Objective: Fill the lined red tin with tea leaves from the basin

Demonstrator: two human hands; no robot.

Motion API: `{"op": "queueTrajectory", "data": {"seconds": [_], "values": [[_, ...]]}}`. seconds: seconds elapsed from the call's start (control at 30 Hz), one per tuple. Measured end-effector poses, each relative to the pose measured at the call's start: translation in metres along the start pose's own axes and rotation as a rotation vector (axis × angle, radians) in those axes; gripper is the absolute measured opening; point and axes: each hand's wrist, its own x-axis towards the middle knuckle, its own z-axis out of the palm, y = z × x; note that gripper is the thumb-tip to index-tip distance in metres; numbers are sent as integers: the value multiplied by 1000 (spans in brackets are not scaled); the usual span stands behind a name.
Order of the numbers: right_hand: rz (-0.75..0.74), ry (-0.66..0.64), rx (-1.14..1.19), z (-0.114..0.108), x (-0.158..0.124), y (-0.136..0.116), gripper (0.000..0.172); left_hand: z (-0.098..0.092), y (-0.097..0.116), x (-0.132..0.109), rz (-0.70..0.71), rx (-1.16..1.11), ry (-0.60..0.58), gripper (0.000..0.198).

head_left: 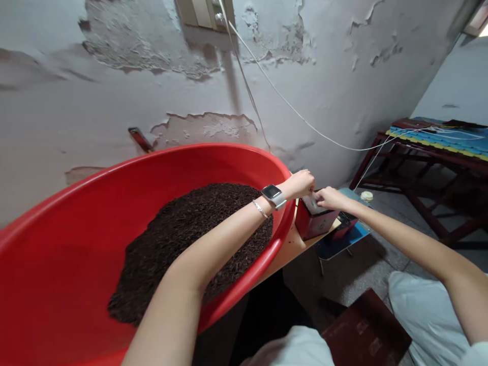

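Both of my hands meet over a dark red box (315, 226) beside the large red tub. My left hand (303, 183), with a watch on its wrist, is closed at the box's far side, its fingertips partly hidden. My right hand (331, 198) reaches in from the right with its fingers pinched together at the box's top. Between them shows a whitish, thin, plastic-like lining (311, 204) in the box mouth; it looks like a bag. The red tub (284, 244) holds a heap of dark, dry, leaf-like strands (213, 223), which looks like loose tea.
The box and tub rest on a wooden tabletop (292, 251). A blue folding table (354, 236) with dark red boxes stands just right. Farther right is a dark wooden frame (427, 162) with blue and yellow sheets. A wooden stool (368, 330) stands below; white cables (290, 104) hang along the peeling wall.
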Motion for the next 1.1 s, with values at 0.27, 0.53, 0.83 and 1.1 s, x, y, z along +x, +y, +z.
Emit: {"op": "queueTrajectory", "data": {"seconds": [0.27,0.53,0.83,1.1], "values": [[-321,126,141,-58,-40,36,27,-17,24,-41,78,-267,147,11],[-186,-130,-194,-26,-82,19,47,23,58,-57,30,-54,-156,26],[91,74,-257,5,-73,18,51,28,86,-41,-348,97,-71,35],[70,13,-94,8,-51,22,90,25,84,-24,-411,69,-228,38]]}}
